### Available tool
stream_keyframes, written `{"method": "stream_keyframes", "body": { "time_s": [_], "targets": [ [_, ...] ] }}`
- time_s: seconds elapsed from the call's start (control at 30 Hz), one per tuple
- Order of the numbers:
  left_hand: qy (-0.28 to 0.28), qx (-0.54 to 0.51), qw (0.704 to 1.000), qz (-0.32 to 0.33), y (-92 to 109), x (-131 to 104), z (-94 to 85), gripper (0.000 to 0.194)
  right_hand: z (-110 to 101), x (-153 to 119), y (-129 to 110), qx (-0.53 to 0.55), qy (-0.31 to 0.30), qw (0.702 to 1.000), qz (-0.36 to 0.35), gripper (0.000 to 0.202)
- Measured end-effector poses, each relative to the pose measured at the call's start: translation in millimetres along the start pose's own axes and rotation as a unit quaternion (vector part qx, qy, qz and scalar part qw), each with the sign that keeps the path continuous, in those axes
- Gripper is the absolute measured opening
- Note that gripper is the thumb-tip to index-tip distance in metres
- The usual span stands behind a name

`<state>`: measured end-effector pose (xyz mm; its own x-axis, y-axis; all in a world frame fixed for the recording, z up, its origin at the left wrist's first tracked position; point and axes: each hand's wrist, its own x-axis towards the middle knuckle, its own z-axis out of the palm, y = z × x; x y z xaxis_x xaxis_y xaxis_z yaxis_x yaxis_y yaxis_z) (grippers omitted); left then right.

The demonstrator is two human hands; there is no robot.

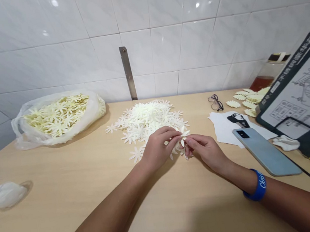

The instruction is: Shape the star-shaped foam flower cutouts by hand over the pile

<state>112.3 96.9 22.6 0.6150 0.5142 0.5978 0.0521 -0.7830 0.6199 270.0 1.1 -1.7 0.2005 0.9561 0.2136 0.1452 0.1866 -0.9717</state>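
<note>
We pinch flower (pixel 183 141) between left hand (pixel 160 146) and right hand (pixel 209 153), fingers narrowed, at pile's (pixel 147 118) near right edge. Petals could tear if we tug unevenly; knuckles could scatter pile.

Flower-shaped pieces (pixel 150 113): too many to count
Open plastic bag (pixel 81 126): one
Scalloped pieces (pixel 233 104): several, overlapping
Phone (pixel 270 154): one
Blue wristband (pixel 257 187): one
Metal strip (pixel 128 73): one
Jar (pixel 269 72): one
Printed panel (pixel 306 88): one
</note>
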Motion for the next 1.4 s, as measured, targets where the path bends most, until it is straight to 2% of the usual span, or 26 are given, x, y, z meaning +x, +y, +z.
{"method": "stream_keyframes", "body": {
  "time_s": [0.1,0.2,0.3,0.4,0.57,0.87,1.1,1.3,1.4],
  "targets": [
    [-0.006,-0.019,0.999,-0.037,5.3,-0.4,3.1,0.017,0.0,-0.3,0.6,-0.002,-0.004,1.0,0.0,0.031],
    [0.003,-0.082,0.986,-0.146,11.3,1.0,6.4,0.015,0.7,0.1,-0.1,-0.012,-0.007,1.0,-0.001,0.032],
    [0.02,-0.188,0.94,-0.284,13.0,4.4,6.4,0.014,1.7,0.6,-2.6,-0.025,0.0,1.0,-0.006,0.034],
    [0.043,-0.249,0.903,-0.348,10.0,7.4,3.3,0.017,1.6,1.3,-4.3,-0.036,0.006,0.999,-0.011,0.035],
    [0.033,-0.268,0.892,-0.362,4.6,7.5,-1.6,0.026,-0.7,2.5,-2.0,-0.046,0.012,0.999,-0.012,0.034],
    [0.004,-0.258,0.889,-0.379,12.5,9.0,-2.5,0.023,-0.5,2.1,-1.7,-0.044,0.004,0.999,-0.011,0.033],
    [-0.015,-0.217,0.919,-0.329,19.1,8.3,-0.6,0.026,0.0,-0.2,3.3,-0.041,-0.027,0.999,-0.009,0.032],
    [-0.054,-0.212,0.914,-0.341,19.4,8.7,-3.7,0.03,0.2,-1.7,3.4,-0.026,-0.062,0.997,-0.031,0.041],
    [-0.08,-0.175,0.93,-0.315,16.1,7.6,-4.2,0.023,0.3,-0.9,2.1,-0.006,-0.067,0.998,-0.01,0.042]
  ]
}}
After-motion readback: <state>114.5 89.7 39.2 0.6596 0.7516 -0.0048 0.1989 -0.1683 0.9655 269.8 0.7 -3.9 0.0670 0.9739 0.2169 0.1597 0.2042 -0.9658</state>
